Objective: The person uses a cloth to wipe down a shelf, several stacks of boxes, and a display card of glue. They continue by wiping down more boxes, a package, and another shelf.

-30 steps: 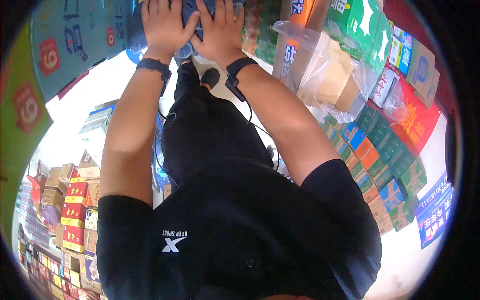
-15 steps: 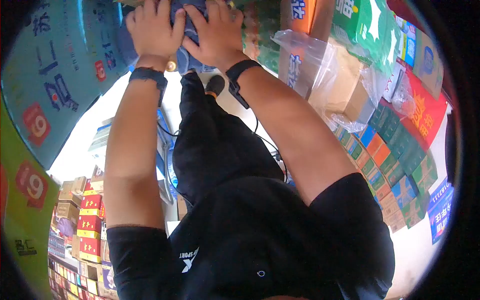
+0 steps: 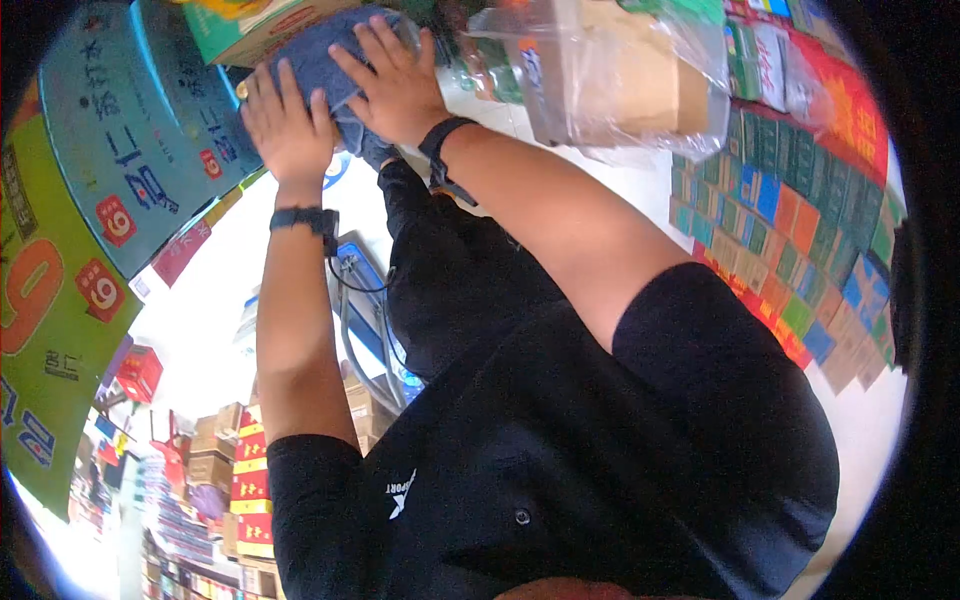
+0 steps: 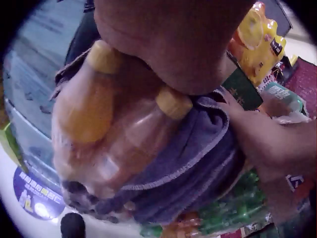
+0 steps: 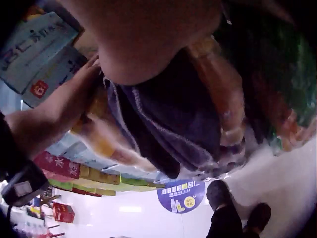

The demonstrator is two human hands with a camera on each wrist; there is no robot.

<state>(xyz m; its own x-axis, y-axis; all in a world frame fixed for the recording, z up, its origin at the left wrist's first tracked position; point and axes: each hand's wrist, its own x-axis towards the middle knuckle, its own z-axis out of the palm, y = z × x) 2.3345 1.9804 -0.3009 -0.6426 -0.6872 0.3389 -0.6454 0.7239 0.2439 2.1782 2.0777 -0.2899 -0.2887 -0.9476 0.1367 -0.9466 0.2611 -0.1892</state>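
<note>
In the head view a blue-grey cloth lies under both hands. My left hand rests on its left part, fingers spread. My right hand lies flat against its right part, also with fingers spread. The left wrist view shows the cloth draped beside film-wrapped bottles of orange drink with yellow caps; the heel of my left hand covers their top. Folds of cloth hang between wrapped bottles below my right hand in the right wrist view. Fingertips are hidden in both wrist views.
Blue cartons stand at the left, with a green-and-brown carton behind. To the right are a plastic-covered open box and stacked small boxes. White floor and a round blue floor sticker show below.
The head view has shifted, and the boxes at the right sit higher in it. Both hands appear lower and further left, still on the cloth, of which more shows.
</note>
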